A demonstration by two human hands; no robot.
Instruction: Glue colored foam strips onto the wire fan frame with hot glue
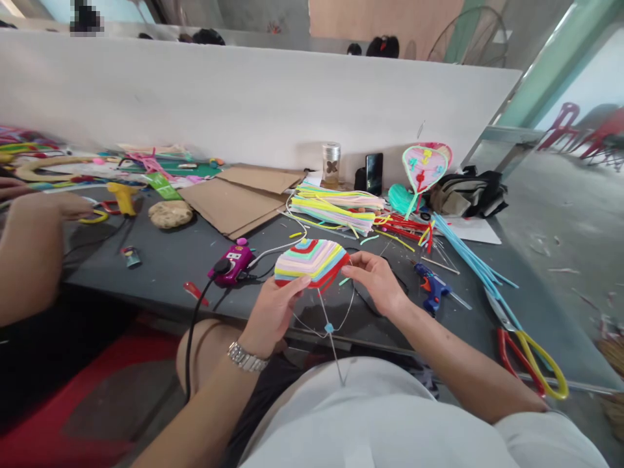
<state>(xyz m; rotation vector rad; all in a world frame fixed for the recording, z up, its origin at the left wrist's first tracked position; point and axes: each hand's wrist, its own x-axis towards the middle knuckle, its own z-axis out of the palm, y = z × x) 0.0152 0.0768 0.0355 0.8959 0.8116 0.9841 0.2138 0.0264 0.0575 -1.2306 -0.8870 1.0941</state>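
Now, far left: a co-worker's forearm (26, 253) rests at the edge of the grey tabletop (160, 273), its hand near a yellow plastic glue gun (121, 197). Just right of that sits a tan rounded lump (170, 213), then flat brown cardboard sheets (238, 195). A purple plastic plug adapter (233, 263) with a black cable lies near the front edge.

Centre: the left hand (273, 311), a metal wristwatch (246, 357) on its wrist, is closed on the lower left rim of a fan-shaped wire frame covered in pastel and red stripes (309, 260), thumb on top. The frame is held just above the table's front edge, between both hands, with its thin wire stem pointing down toward the lap. The right hand (376, 281) pinches the frame's right rim with its fingertips.

Behind: a stack of pastel strips (336, 209), a small glass jar (331, 164) and a black phone (374, 173) upright against the white partition (244, 97).

Right: a blue plastic glue gun (431, 286) just beside the right hand, a pink heart-shaped fan (424, 168), a bundle of light blue sticks (468, 257), and scissors with red and yellow handles (531, 354) near the front edge.
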